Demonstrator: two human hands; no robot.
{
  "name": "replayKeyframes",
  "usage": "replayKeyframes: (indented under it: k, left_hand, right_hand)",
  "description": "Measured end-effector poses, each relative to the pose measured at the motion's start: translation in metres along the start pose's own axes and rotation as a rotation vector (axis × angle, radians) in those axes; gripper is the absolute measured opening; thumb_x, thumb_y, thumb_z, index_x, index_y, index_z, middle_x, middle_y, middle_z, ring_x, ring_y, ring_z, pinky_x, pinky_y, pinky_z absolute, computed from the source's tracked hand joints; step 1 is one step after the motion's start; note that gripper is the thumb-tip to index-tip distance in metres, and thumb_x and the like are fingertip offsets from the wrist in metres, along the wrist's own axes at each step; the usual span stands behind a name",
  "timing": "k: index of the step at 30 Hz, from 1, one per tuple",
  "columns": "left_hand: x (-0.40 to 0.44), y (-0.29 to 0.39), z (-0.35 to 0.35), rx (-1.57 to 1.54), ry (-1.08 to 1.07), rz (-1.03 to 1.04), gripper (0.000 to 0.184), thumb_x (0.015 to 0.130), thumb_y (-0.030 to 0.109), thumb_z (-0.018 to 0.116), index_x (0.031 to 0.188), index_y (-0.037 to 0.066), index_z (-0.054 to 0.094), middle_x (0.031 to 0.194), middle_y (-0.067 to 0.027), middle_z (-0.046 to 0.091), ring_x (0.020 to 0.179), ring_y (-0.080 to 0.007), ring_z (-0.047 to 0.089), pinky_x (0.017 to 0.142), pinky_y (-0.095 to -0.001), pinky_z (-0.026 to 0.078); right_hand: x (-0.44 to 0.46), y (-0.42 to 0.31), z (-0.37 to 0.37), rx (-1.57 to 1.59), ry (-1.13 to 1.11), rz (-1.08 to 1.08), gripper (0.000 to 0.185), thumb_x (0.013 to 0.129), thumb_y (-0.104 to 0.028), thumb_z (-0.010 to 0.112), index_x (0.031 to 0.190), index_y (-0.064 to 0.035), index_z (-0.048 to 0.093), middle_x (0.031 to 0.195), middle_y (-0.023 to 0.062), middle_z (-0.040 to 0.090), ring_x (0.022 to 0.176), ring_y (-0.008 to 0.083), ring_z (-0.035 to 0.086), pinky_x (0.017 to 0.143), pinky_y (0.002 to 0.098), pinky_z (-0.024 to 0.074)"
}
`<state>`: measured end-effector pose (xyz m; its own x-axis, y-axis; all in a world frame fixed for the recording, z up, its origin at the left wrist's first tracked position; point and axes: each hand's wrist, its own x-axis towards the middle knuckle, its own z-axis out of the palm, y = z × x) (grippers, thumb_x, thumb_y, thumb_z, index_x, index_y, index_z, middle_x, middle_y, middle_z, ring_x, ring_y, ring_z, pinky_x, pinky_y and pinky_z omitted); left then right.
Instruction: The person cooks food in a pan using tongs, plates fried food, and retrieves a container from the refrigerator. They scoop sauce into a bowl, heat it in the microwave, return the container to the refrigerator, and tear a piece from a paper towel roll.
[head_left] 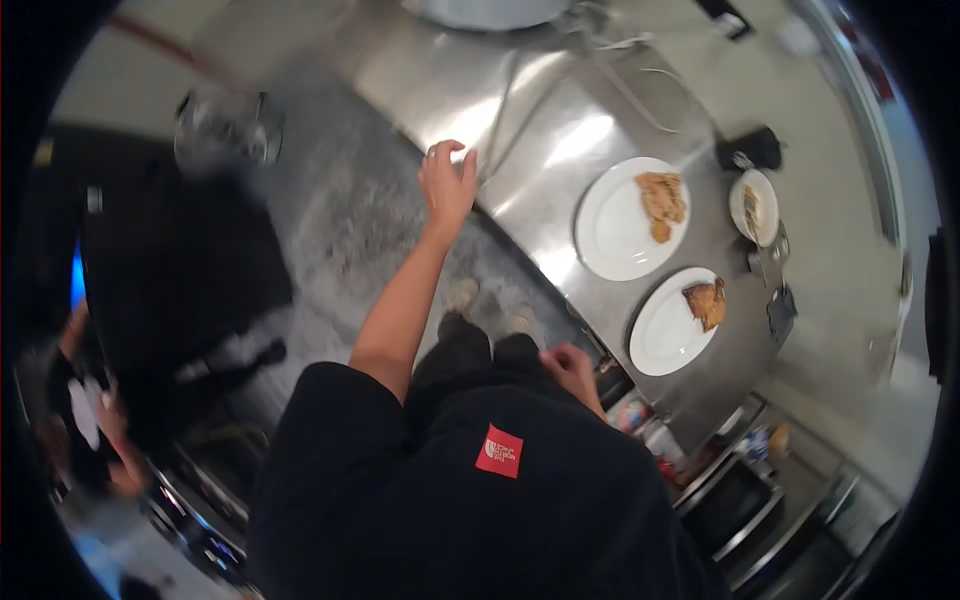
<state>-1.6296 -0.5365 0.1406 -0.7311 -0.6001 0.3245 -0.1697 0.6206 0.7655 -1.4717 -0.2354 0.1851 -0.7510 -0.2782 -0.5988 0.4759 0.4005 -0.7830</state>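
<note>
My left hand reaches out over the near edge of the stainless steel counter. Its thumb and fingers are apart, with nothing in them, and a ring shows on one finger. Low beside my body is my right hand, blurred, its fingers seeming bent; whether it holds anything does not show. Two white oval plates lie on the counter to the right: the farther plate bears golden-brown fried food, and the nearer plate bears a darker browned piece.
A white bowl with something in it stands by the wall, near a black container. Cables lie across the counter's far part. Another person is at far left, beyond a large black object.
</note>
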Motion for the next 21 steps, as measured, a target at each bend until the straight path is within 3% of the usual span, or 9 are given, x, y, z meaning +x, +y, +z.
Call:
replayKeyframes:
  k: [1,3,5,7,9,11,12,15,21]
  left_hand:
    - [-0.011,-0.012,-0.012,-0.031,-0.002,-0.079,0.018,0.078,0.021,0.058,0.089,0.007,0.053,0.092,-0.0086,0.056,0.087,-0.0264,0.052,0.076,-0.0400,0.037]
    - [-0.019,-0.030,-0.033,-0.120,0.020,-0.162,0.015,0.078,0.017,0.058,0.087,0.006,0.053,0.084,-0.0090,0.058,0.080,-0.0251,0.055,0.072,-0.0372,0.041]
    - [-0.038,-0.034,-0.052,-0.189,0.016,-0.264,0.012,0.077,0.009,0.056,0.087,0.004,0.054,0.079,-0.0108,0.058,0.072,-0.0250,0.058,0.065,-0.0324,0.045]
    - [-0.046,-0.050,-0.058,-0.175,0.020,-0.243,0.014,0.077,0.009,0.056,0.090,0.004,0.054,0.079,-0.0098,0.059,0.071,-0.0222,0.058,0.063,-0.0314,0.045]
    - [-0.051,-0.052,-0.065,-0.158,-0.027,-0.227,0.016,0.078,0.007,0.055,0.094,0.005,0.055,0.080,-0.0096,0.060,0.071,-0.0207,0.059,0.064,-0.0301,0.046]
    - [-0.044,-0.054,-0.071,-0.175,-0.033,-0.241,0.016,0.078,0.006,0.054,0.094,0.005,0.056,0.080,-0.0101,0.060,0.072,-0.0219,0.059,0.065,-0.0307,0.046]
    - [-0.046,-0.056,-0.072,-0.215,-0.059,-0.237,0.015,0.079,0.006,0.054,0.093,0.005,0.056,0.080,-0.0106,0.060,0.073,-0.0232,0.059,0.065,-0.0312,0.047]
    - [-0.040,-0.071,-0.067,-0.227,-0.042,-0.223,0.014,0.079,0.005,0.051,0.092,0.005,0.056,0.081,-0.0119,0.060,0.074,-0.0258,0.059,0.066,-0.0326,0.047]
    - [-0.026,-0.105,-0.072,-0.288,-0.044,-0.256,0.015,0.078,0.004,0.050,0.091,0.005,0.057,0.081,-0.0131,0.060,0.074,-0.0271,0.059,0.066,-0.0338,0.047]
  right_hand:
    - [0.016,0.000,0.018,0.000,-0.173,0.016,0.017,0.081,-0.019,0.060,0.074,-0.0043,0.056,0.056,-0.0008,0.051,0.050,0.0060,0.045,0.045,0.0211,0.0357]
    - [0.056,0.031,0.045,0.015,-0.284,0.140,0.017,0.084,-0.020,0.055,0.079,-0.0040,0.056,0.061,0.0031,0.055,0.052,0.0092,0.050,0.046,0.0233,0.0386]
    - [0.095,0.041,0.066,0.319,-0.268,0.419,0.019,0.086,-0.022,0.050,0.087,-0.0042,0.055,0.066,0.0058,0.057,0.054,0.0126,0.053,0.049,0.0260,0.0417]
    - [0.152,0.082,0.073,0.511,-0.257,0.490,0.019,0.086,-0.023,0.047,0.090,-0.0049,0.053,0.070,0.0072,0.058,0.057,0.0158,0.054,0.052,0.0294,0.0442]
    - [0.203,0.096,0.082,0.672,-0.091,0.569,0.020,0.087,-0.026,0.049,0.090,-0.0063,0.051,0.068,0.0062,0.057,0.058,0.0167,0.054,0.053,0.0302,0.0446]
    - [0.252,0.116,0.082,0.971,-0.145,0.461,0.022,0.088,-0.029,0.049,0.084,-0.0082,0.052,0.067,0.0056,0.056,0.061,0.0169,0.055,0.055,0.0312,0.0466]
    - [0.269,0.115,0.081,1.098,-0.055,0.558,0.023,0.088,-0.030,0.049,0.081,-0.0089,0.053,0.067,0.0054,0.057,0.063,0.0166,0.057,0.059,0.0321,0.0492]
    - [0.297,0.110,0.084,1.112,0.046,0.538,0.026,0.092,-0.023,0.041,0.078,-0.0044,0.052,0.069,0.0076,0.058,0.067,0.0194,0.058,0.067,0.0374,0.0511]
    - [0.319,0.092,0.084,1.055,0.151,0.432,0.035,0.091,-0.030,0.040,0.079,0.0008,0.050,0.068,0.0123,0.056,0.064,0.0235,0.056,0.068,0.0390,0.0509]
